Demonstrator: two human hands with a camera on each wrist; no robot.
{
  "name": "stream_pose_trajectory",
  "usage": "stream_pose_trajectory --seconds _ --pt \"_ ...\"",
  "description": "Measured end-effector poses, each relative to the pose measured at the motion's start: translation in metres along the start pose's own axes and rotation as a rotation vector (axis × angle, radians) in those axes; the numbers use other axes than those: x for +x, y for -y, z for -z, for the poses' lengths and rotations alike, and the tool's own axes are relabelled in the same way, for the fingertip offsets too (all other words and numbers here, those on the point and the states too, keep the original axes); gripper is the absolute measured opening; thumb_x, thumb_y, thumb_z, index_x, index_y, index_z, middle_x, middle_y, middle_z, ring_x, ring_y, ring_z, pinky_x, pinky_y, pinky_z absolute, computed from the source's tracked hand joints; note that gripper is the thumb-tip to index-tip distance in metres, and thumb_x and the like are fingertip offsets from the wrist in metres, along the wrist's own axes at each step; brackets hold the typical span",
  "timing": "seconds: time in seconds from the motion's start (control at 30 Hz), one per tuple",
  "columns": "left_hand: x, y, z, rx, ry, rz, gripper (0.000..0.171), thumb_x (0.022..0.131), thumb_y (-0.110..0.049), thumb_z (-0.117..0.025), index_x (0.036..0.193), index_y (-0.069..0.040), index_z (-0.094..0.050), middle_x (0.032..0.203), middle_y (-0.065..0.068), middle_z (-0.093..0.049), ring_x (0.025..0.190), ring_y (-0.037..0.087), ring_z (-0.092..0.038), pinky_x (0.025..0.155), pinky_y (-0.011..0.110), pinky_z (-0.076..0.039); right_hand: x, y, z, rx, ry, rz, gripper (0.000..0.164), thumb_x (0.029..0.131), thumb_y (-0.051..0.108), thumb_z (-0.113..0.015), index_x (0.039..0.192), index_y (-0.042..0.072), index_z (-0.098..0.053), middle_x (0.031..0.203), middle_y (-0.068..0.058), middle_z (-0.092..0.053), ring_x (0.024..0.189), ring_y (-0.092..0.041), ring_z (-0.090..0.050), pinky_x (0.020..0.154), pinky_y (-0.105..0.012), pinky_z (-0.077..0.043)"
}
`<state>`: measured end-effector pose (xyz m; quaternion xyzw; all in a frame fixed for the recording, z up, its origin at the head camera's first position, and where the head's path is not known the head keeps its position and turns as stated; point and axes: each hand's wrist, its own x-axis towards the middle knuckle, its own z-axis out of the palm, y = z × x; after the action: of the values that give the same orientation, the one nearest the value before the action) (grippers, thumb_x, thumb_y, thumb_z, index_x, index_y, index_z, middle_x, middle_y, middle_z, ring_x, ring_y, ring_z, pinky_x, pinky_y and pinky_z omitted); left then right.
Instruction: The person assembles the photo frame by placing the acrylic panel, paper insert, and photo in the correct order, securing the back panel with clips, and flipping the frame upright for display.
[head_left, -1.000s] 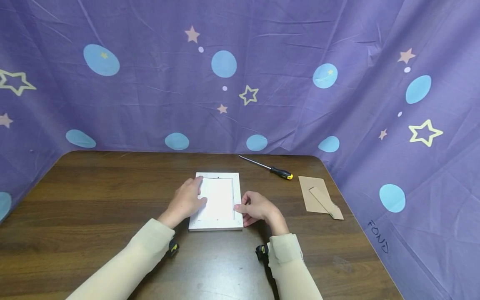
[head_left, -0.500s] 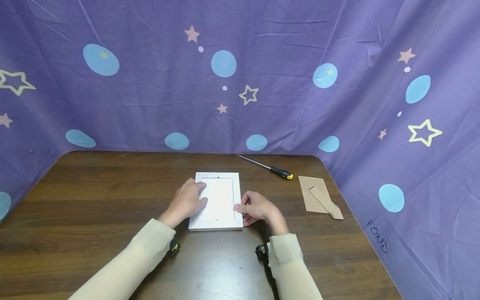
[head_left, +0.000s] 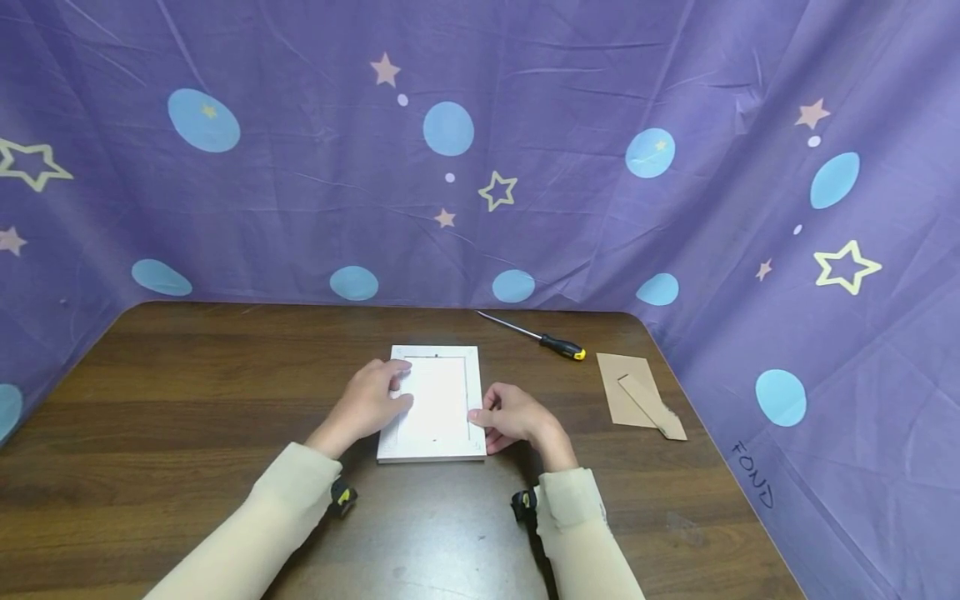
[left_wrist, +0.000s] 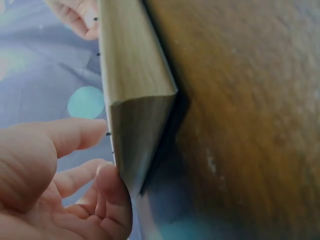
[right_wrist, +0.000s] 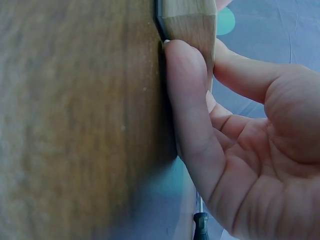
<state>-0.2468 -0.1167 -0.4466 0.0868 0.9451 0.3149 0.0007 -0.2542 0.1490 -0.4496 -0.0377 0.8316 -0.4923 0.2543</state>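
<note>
A white picture frame (head_left: 431,451) lies flat on the table with its back panel (head_left: 435,400) facing up. Small dark tabs stick out along the panel's edge in the left wrist view. My right hand (head_left: 516,417) grips the right side, thumb on top and fingers along the side edge; the right wrist view shows a finger (right_wrist: 190,95) against the side. My left hand (head_left: 367,400) is over the left side, thumb and forefinger spread above the back. In the left wrist view, the thumb (left_wrist: 75,135) reaches to a tab and bent fingers (left_wrist: 114,187) touch near the corner.
Behind the frame to the right lies a screwdriver (head_left: 561,347) with a black and yellow handle. A brown cardboard sheet (head_left: 618,392) with a torn stand strip (head_left: 651,406) on it is at the right. A purple curtain (head_left: 375,167) hangs behind the table (head_left: 225,375).
My left forefinger has moved a little down from the frame's upper left corner, and the left forearm has shifted slightly left. The right hand and the frame stay put.
</note>
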Motion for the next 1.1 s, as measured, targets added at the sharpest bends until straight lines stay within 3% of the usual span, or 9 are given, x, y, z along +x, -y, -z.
stream_pose_trajectory --seconds 0.37,0.57,0.8,1.1 --pt "-0.011 0.015 0.008 -0.134 -0.017 0.112 0.071 0.091 -0.016 -0.077 0.154 0.001 -0.048 0.116 0.017 -0.06 0.098 0.03 -0.058 0.081 0.043 -0.052 0.001 0.001 0.0 -0.011 -0.008 0.0 0.026 0.101 0.02 -0.075 0.105 0.003 -0.057 0.088 -0.014 -0.063 0.069 -0.022 -0.069 0.064 -0.036 -0.063" --pt "-0.018 0.018 0.011 -0.172 0.036 0.15 0.074 0.093 -0.021 -0.076 0.156 0.002 -0.044 0.121 0.018 -0.065 0.106 0.032 -0.061 0.092 0.049 -0.052 0.001 -0.001 0.0 -0.01 -0.008 0.004 0.026 0.101 0.02 -0.075 0.104 0.003 -0.057 0.087 -0.014 -0.063 0.069 -0.023 -0.069 0.064 -0.037 -0.063" --pt "-0.025 0.018 0.012 -0.27 0.129 0.205 0.078 0.093 -0.022 -0.078 0.158 0.001 -0.042 0.126 0.019 -0.065 0.098 0.026 -0.067 0.084 0.042 -0.056 0.0 -0.001 0.0 0.0 -0.005 0.008 0.027 0.101 0.021 -0.075 0.105 0.002 -0.056 0.089 -0.015 -0.063 0.071 -0.024 -0.069 0.065 -0.038 -0.064" --pt "-0.029 0.022 0.012 -0.34 0.155 0.212 0.072 0.094 -0.015 -0.077 0.155 0.004 -0.045 0.125 0.021 -0.065 0.097 0.024 -0.073 0.09 0.045 -0.058 -0.001 0.001 -0.001 -0.009 -0.008 0.003 0.026 0.101 0.021 -0.076 0.106 0.002 -0.057 0.09 -0.015 -0.064 0.072 -0.024 -0.069 0.065 -0.038 -0.064"
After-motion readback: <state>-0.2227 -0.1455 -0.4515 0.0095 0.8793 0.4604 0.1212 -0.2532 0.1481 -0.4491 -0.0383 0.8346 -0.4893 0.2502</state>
